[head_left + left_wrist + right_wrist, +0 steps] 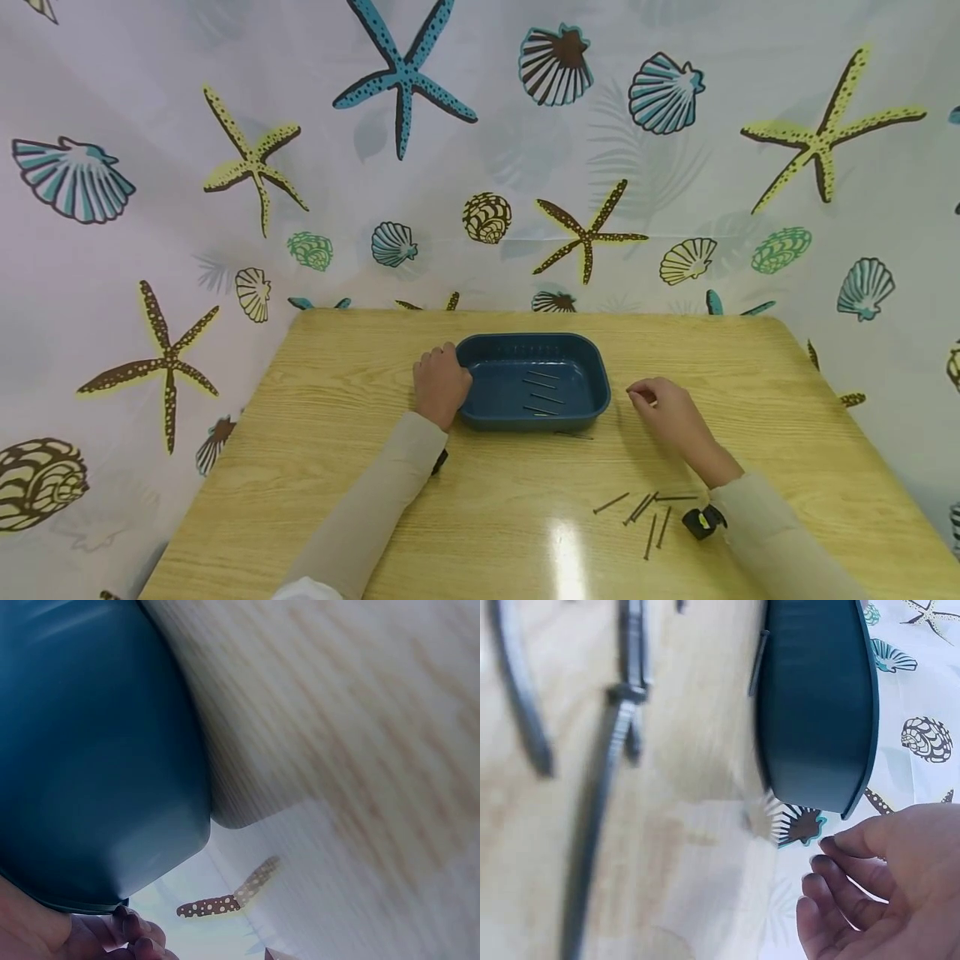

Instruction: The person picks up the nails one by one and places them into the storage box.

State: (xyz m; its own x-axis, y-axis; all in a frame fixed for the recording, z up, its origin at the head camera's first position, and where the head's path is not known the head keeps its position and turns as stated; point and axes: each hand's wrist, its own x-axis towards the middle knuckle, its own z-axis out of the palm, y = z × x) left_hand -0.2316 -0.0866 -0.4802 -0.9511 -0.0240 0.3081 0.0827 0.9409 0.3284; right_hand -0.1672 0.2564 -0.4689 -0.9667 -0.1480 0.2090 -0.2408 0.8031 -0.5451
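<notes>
My left hand (441, 385) grips the left rim of a dark blue plastic bin (495, 423); in the left wrist view its fingers (142, 934) curl at the rim. Several thin nails (546, 386) lie roughly parallel inside the bin. To the right of the bin, my right hand (671, 417) is raised, thumb and index fingertips close together. A small dark spot shows at those fingertips in the head view; I cannot tell whether they pinch a nail. More loose nails (641, 508) lie on the table below that hand, large and blurred in the right wrist view.
One nail (573, 435) lies on the wooden table (337, 367) along the bin's front side. A white curtain (450, 275) printed with shells and starfish hangs behind the table and along its sides. A black wrist device (703, 522) sits at the right sleeve.
</notes>
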